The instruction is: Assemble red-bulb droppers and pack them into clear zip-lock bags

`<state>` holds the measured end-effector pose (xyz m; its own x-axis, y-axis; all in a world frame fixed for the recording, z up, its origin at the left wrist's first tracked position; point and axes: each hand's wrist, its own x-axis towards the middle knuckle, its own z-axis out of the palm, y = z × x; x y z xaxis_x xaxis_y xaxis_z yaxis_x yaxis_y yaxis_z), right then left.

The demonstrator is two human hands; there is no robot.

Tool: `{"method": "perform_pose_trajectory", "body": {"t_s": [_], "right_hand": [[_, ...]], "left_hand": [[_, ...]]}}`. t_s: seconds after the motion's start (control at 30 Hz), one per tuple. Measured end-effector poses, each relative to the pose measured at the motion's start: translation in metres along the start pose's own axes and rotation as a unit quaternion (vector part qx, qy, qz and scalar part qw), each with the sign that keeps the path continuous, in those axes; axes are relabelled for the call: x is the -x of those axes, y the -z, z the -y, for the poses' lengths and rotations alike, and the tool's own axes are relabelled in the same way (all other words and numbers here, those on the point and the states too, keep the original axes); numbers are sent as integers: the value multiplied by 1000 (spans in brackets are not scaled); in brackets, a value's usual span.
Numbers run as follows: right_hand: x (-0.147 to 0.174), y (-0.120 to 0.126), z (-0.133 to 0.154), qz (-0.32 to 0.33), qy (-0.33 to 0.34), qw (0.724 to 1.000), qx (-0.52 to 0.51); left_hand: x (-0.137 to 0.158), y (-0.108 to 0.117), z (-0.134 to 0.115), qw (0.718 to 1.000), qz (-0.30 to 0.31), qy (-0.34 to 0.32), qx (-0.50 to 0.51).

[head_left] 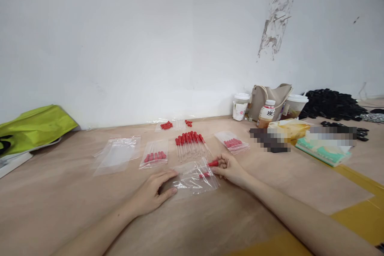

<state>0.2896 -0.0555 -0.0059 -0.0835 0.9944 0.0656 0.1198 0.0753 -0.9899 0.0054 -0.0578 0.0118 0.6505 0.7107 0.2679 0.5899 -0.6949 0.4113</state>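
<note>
A clear zip bag [192,186] lies on the brown-covered table in front of me, with a red dropper bulb [204,175] showing through it. My right hand [229,170] pinches a second red-bulbed dropper [213,163] at the bag's right end. My left hand [157,188] rests at the bag's left edge, thumb and fingers apart. Just beyond the bag, several droppers with red bulbs [190,138] and thin clear stems lie in a row. Filled bags of red-bulbed droppers lie on either side, one bag [154,155] to the left and another bag [231,142] to the right.
Flat clear bags [120,152] are stacked at left. Loose red bulbs [167,125] lie near the wall. A yellow-green bag [36,128] is far left. At right stand a paper cup [241,108], a bottle [266,115], a tissue pack [322,151] and a black heap [331,105].
</note>
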Motion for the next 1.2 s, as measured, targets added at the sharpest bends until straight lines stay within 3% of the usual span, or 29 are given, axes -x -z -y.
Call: {"method": "perform_pose_trajectory", "body": {"t_s": [0.17, 0.3, 0.47, 0.6, 0.8, 0.93, 1.07, 1.2], "right_hand": [[-4, 18, -2, 61, -8, 996, 63], [-5, 27, -1, 63, 7, 995, 72], [-4, 11, -1, 47, 23, 999, 14], [-3, -1, -2, 75, 15, 997, 6], [-1, 0, 3, 119, 32, 992, -36], [-1, -2, 6, 140, 39, 989, 9], [-6, -11, -1, 104, 56, 993, 25], [-8, -8, -3, 73, 30, 997, -14]], "left_hand": [[-1, 0, 0, 1000, 1, -5, 1], [0, 0, 0, 1000, 4, 1, -7], [0, -1, 1, 1000, 3, 4, -5], [-1, 0, -1, 1000, 0, -2, 2], [-2, 1, -3, 1000, 5, -4, 3], [-2, 1, -3, 1000, 1, -7, 4], [-2, 0, -1, 1000, 2, -6, 0], [-2, -1, 0, 1000, -1, -10, 0]]}}
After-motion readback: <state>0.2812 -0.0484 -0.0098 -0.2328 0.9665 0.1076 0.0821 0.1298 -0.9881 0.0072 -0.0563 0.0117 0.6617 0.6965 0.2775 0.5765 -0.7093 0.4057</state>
